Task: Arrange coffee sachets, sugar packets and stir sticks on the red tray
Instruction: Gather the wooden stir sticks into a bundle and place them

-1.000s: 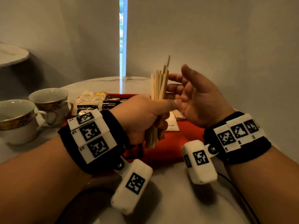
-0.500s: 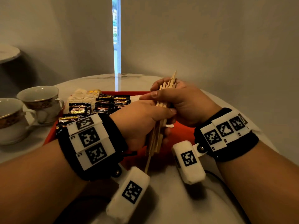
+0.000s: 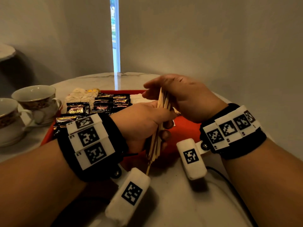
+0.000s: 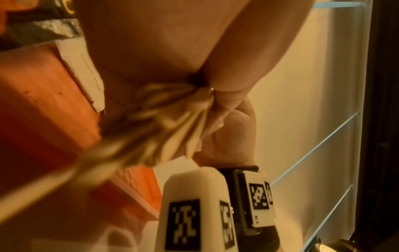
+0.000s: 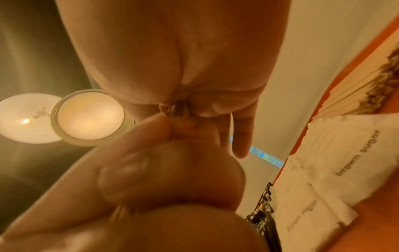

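Coffee sachets [image 3: 105, 105] and sugar packets [image 5: 336, 162] already lie on the tray [image 3: 183, 128]. The sticks [image 3: 161, 102] are left: the left hand [image 3: 141, 123] clasps the bundle above the tray's near edge, while the right hand [image 3: 178, 94] pinches its top. Squaring and laying them down remains, I judge.
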Available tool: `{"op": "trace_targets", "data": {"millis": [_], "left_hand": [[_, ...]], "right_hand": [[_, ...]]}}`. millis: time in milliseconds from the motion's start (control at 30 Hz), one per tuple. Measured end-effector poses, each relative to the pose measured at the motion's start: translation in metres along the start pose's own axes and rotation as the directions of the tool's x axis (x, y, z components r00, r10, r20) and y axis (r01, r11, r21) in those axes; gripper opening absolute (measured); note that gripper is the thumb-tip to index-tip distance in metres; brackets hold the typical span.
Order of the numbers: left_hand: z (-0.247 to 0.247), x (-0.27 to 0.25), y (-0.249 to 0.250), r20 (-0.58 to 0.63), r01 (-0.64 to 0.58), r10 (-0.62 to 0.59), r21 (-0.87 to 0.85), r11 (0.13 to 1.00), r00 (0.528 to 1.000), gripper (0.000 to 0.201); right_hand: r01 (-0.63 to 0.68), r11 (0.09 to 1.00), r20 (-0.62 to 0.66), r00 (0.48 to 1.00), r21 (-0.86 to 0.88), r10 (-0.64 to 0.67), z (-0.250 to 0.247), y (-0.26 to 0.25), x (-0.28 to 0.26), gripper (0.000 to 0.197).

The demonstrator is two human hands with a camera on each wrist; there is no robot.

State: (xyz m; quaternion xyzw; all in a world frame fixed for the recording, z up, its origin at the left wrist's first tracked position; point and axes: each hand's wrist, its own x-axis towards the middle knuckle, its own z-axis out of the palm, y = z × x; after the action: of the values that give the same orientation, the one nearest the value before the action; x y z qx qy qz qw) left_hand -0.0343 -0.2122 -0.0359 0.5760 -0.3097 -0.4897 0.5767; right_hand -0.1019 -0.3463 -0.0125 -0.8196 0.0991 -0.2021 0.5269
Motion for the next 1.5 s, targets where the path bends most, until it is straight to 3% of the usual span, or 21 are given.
{"op": "trace_targets", "data": {"millis": [267, 467, 633, 900, 1067, 1167, 1300, 1400, 1500], "left_hand": [[-0.0007, -0.0017, 0.001, 0.006, -0.015, 0.015, -0.019, 1.0, 1.0, 0.006], [0.0011, -0.0025, 0.0024, 0.019, 0.01, -0.009, -0.04, 0.999, 1.0, 0.015], [0.0019, -0.0044, 0.0056, 0.022, 0.047, -0.045, -0.066, 0.997, 0.999, 0.012], [0.0012, -0.0038, 0.0044, 0.026, 0.069, -0.068, -0.072, 0.995, 0.997, 0.012], [0.0018, -0.0033, 0.0031, 0.077, 0.09, -0.085, -0.076, 0.993, 0.993, 0.02], [0.0031, -0.0034, 0.0007, 0.097, 0.082, -0.075, -0.064, 0.995, 0.992, 0.021], [0.0013, -0.0019, -0.0013, 0.068, 0.088, -0.086, -0.029, 0.996, 0.994, 0.019], [0.0012, -0.0015, -0.0007, 0.051, 0.085, -0.083, -0.053, 0.995, 0.995, 0.008], [0.0008, -0.0004, -0.0008, 0.046, 0.088, -0.086, -0.058, 0.994, 0.995, 0.01]], "right_hand": [[0.043, 0.999, 0.072, 0.996, 0.031, -0.045, -0.0011, 0.0017, 0.0009, 0.014], [0.04, 0.977, 0.107, 0.992, 0.21, -0.064, 0.0023, 0.0018, 0.0015, 0.007], [0.09, 0.979, 0.049, 0.994, 0.183, -0.1, 0.0025, 0.0033, 0.0026, 0.011], [0.118, 0.992, 0.078, 0.99, 0.036, -0.121, 0.0019, -0.0027, -0.0017, 0.016], [0.121, 0.979, -0.029, 0.991, -0.164, -0.127, -0.0045, -0.002, -0.0021, 0.061], [0.109, 0.986, -0.034, 0.993, -0.126, -0.114, -0.0066, -0.0009, -0.0023, 0.068], [0.128, 0.956, 0.09, 0.99, -0.264, -0.108, 0.0002, -0.0062, -0.0062, 0.067], [0.109, 0.98, 0.092, 0.991, -0.168, -0.094, 0.0034, -0.0039, -0.005, 0.06], [0.091, 0.988, 0.088, 0.993, -0.121, -0.081, 0.0018, -0.0001, -0.0036, 0.049]]}}
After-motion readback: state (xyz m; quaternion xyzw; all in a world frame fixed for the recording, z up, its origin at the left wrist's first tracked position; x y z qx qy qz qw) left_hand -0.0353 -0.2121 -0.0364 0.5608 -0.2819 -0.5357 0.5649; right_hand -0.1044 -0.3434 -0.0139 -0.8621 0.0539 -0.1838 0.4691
